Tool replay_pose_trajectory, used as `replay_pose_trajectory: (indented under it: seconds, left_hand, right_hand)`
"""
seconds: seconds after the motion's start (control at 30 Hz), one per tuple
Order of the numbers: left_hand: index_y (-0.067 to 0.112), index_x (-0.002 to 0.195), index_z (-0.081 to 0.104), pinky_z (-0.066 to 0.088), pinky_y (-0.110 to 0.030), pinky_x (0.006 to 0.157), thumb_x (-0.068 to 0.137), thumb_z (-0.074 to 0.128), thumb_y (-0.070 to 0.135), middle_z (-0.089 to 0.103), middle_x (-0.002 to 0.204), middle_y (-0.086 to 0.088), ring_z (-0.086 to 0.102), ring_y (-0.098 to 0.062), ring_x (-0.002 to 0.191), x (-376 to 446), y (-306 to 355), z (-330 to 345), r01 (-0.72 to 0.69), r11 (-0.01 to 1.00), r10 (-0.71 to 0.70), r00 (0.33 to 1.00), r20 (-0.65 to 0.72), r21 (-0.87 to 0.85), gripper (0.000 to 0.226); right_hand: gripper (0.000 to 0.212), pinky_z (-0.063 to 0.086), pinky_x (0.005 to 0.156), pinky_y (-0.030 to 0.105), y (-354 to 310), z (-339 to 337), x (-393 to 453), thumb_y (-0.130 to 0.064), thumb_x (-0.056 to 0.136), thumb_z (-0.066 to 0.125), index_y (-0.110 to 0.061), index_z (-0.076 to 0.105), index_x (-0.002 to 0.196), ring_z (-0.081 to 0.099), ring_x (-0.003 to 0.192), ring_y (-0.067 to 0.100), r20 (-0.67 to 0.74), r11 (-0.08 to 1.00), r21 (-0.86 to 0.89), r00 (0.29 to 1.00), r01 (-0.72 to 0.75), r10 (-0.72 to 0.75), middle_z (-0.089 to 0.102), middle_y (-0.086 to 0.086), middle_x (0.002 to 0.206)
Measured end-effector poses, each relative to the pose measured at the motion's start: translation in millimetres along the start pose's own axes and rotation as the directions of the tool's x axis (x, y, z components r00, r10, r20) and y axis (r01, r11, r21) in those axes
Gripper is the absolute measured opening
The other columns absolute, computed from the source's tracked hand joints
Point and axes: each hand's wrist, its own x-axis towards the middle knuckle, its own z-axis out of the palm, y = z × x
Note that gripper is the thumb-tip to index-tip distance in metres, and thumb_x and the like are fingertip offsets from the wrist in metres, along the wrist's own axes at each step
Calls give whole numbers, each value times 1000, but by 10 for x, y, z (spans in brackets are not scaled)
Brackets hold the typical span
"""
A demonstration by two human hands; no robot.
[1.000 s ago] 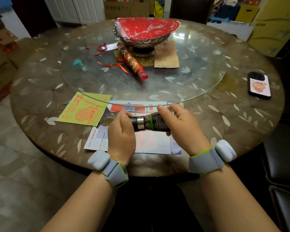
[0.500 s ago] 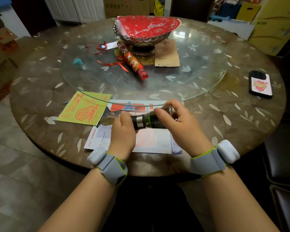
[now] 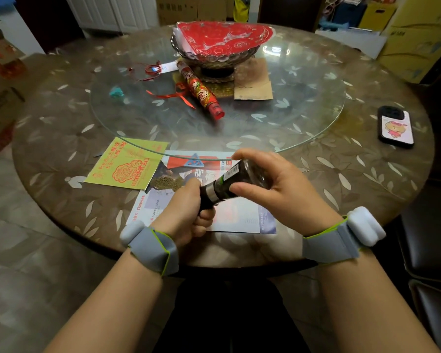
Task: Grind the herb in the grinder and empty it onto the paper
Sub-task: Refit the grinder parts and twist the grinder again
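Ahead of you a phone point(image 3: 395, 127) lies at the surface's point(image 3: 354, 169) right edge; a red-lined bowl point(image 3: 215, 50) and red tube point(image 3: 200, 91) sit on the glass turntable point(image 3: 303, 118).

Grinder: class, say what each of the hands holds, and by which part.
Both hold the grinder. The left hand grips its dark lower cap end; the right hand wraps the clear upper body.

Both forearms reached forward over the near edge of the table point(image 3: 61, 154), each wrist in a grey strap. Left hand point(image 3: 186, 212) was fisted, thumb up, clamped round the lower end of the grinder point(image 3: 229, 183). Right hand point(image 3: 278, 189) cupped its upper body, fingers point(image 3: 250, 156) curled over the top, thumb underneath.
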Motion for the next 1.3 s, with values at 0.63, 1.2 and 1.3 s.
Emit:
replay_pose_trajectory:
  seconds: [0.63, 1.2, 1.3]
  left_hand:
    - [17, 103, 47, 41, -16, 60, 90, 47, 53, 52, 75, 10, 48, -5, 64, -291, -17, -55, -804, 11, 985, 110, 131, 594, 39]
    - [2, 114, 50, 45, -42, 93, 78, 65, 17, 60, 116, -15, 57, -29, 111, -508, -95, 204, -921, 377, 860, 387, 332, 95, 41]
    - [-1, 116, 47, 46, -41, 92, 79, 58, 15, 59, 114, -15, 58, -29, 108, -519, -125, 218, -927, 357, 849, 374, 373, 116, 42]
  right_hand:
    - [65, 19, 37, 6, 225, 258, -110, -66, 85, 36, -4, 51, 79, 18, 24, 9, 582, 322, 526, 610, -787, 538, 41, 10, 39]
    - [44, 20, 39, 13, 298, 536, -144, -45, 92, 46, -4, 60, 83, 24, 26, 12, 474, 246, 719, 717, -650, 511, 39, 11, 57]
    - [26, 9, 61, 37, 248, 564, -150, -34, 75, 59, -18, 60, 55, 28, 49, 22, 455, 281, 708, 723, -648, 520, 41, 7, 55]
